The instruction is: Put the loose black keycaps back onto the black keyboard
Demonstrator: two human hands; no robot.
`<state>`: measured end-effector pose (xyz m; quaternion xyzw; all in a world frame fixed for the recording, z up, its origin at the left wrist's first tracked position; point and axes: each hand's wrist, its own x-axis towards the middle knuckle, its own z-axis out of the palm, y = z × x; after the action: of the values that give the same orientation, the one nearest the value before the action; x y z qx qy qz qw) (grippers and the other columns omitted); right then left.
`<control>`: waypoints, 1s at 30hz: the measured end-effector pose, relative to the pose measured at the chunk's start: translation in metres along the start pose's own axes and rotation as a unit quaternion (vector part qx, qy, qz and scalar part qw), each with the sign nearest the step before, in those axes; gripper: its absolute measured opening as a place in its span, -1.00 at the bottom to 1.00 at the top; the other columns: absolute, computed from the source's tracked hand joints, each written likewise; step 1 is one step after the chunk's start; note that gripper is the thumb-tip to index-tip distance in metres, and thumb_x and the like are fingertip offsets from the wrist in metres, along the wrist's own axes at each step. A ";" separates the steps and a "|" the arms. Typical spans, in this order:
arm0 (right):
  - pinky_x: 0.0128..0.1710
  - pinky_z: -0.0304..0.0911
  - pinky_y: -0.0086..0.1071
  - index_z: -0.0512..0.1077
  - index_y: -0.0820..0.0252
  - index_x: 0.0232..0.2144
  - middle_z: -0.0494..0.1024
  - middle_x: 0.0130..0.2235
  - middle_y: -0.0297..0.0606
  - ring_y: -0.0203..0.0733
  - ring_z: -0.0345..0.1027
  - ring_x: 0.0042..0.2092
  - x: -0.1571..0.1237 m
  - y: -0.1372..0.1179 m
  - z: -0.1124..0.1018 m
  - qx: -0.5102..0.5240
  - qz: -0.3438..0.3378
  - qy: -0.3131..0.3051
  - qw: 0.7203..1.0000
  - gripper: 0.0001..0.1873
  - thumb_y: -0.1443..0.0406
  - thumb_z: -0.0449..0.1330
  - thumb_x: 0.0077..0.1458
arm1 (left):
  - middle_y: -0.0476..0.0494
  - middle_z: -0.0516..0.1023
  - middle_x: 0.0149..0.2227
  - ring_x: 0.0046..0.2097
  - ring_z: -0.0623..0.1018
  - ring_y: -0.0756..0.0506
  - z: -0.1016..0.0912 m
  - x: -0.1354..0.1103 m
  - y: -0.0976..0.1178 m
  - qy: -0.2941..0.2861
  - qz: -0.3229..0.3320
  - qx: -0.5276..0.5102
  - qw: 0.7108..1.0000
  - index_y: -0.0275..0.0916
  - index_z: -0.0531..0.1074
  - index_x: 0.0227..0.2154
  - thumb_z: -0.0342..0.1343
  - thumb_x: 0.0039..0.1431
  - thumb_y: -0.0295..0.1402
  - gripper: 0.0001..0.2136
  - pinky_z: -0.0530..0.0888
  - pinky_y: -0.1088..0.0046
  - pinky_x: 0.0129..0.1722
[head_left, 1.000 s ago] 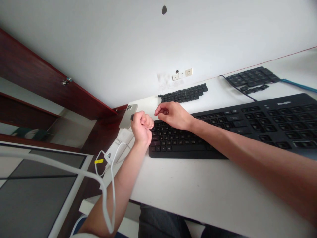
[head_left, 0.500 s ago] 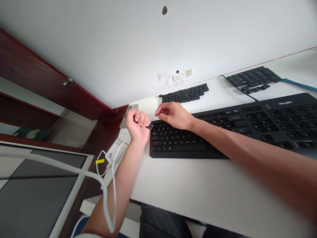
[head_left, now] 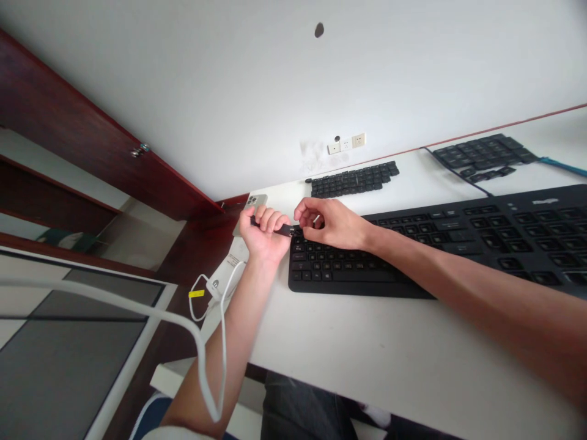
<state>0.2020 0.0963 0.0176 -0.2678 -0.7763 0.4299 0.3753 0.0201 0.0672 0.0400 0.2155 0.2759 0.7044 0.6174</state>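
My left hand is closed around a slim black tool with a small light-coloured tip, held over the keyboard's far left corner. Close beside that tip, my right hand hovers with curled fingers and thumb drawn together; whatever lies between them is hidden. Under my right hand and forearm is a black keyboard. Many of its key positions show bare sockets, while the space bar and several other keys are in place. Loose black keycaps lie in rows behind it.
A second group of keycaps sits at the back right near a cable and a blue strap. A phone and a white box are on the left. A white cord hangs in the foreground.
My left hand has turned slightly, showing more of the black tool. My right hand's fingers have come down and closer to its tip. The whole view has shifted a little.
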 end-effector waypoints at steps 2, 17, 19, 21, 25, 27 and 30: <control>-0.31 0.33 -0.40 0.42 0.16 -0.18 0.57 -0.33 -0.35 -0.27 0.43 -0.33 -0.003 -0.005 0.002 -0.012 -0.016 -0.015 1.000 -0.69 0.39 0.25 -0.06 | 0.14 -0.05 -0.68 -0.66 0.09 0.12 0.000 0.000 0.000 -0.002 -0.006 -0.020 1.000 -0.19 -0.06 -0.58 -0.02 0.26 -0.36 -0.63 0.23 0.55 -0.58; -0.32 0.37 -0.38 0.41 0.16 -0.30 0.53 -0.35 -0.33 -0.29 0.40 -0.37 -0.006 -0.010 0.006 0.014 -0.029 -0.009 0.999 -0.82 0.27 0.32 0.06 | 0.13 -0.06 -0.64 -0.64 0.09 0.10 -0.001 -0.003 -0.006 0.011 -0.006 -0.004 1.000 -0.18 -0.03 -0.58 0.03 0.26 -0.33 -0.62 0.24 0.52 -0.55; -0.30 0.39 -0.36 0.41 0.16 -0.29 0.54 -0.34 -0.32 -0.28 0.41 -0.36 -0.006 -0.009 0.006 0.019 -0.025 -0.006 0.999 -0.81 0.26 0.33 0.06 | 0.13 -0.06 -0.64 -0.64 0.09 0.10 -0.002 -0.003 -0.006 0.012 -0.003 -0.004 1.000 -0.18 -0.03 -0.58 0.05 0.25 -0.33 -0.62 0.25 0.51 -0.55; -0.28 0.41 -0.35 0.42 0.16 -0.28 0.54 -0.33 -0.32 -0.27 0.42 -0.35 -0.006 -0.008 0.007 0.026 -0.025 -0.004 0.999 -0.81 0.26 0.33 0.06 | 0.13 -0.05 -0.64 -0.63 0.10 0.10 -0.003 -0.003 -0.006 0.011 -0.003 -0.010 1.000 -0.18 -0.02 -0.58 0.06 0.25 -0.34 -0.62 0.25 0.51 -0.54; -0.23 0.43 -0.34 0.43 0.17 -0.27 0.56 -0.31 -0.30 -0.26 0.45 -0.32 -0.006 -0.006 0.007 0.033 -0.025 -0.007 0.999 -0.83 0.30 0.31 0.06 | 0.13 -0.04 -0.65 -0.63 0.10 0.10 -0.004 -0.002 -0.006 0.013 0.000 -0.010 1.000 -0.18 -0.02 -0.57 0.05 0.25 -0.33 -0.63 0.26 0.50 -0.54; -0.22 0.43 -0.33 0.43 0.17 -0.26 0.56 -0.30 -0.29 -0.25 0.45 -0.31 -0.006 -0.005 0.007 0.035 -0.025 -0.009 0.999 -0.83 0.31 0.30 0.05 | 0.13 -0.04 -0.65 -0.63 0.10 0.10 -0.004 -0.002 -0.005 0.012 -0.002 -0.011 1.000 -0.18 -0.02 -0.57 0.05 0.25 -0.32 -0.63 0.26 0.50 -0.54; -0.23 0.43 -0.33 0.40 0.16 -0.26 0.54 -0.31 -0.30 -0.26 0.44 -0.31 -0.006 -0.004 0.008 0.040 -0.026 -0.006 0.999 -0.80 0.33 0.30 0.03 | 0.13 -0.05 -0.64 -0.63 0.10 0.10 -0.004 -0.002 -0.006 0.010 -0.010 -0.017 1.000 -0.18 -0.02 -0.57 0.05 0.24 -0.32 -0.63 0.26 0.50 -0.53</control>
<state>0.1988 0.0863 0.0167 -0.2297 -0.7674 0.4525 0.3919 0.0223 0.0651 0.0335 0.1949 0.2726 0.7049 0.6252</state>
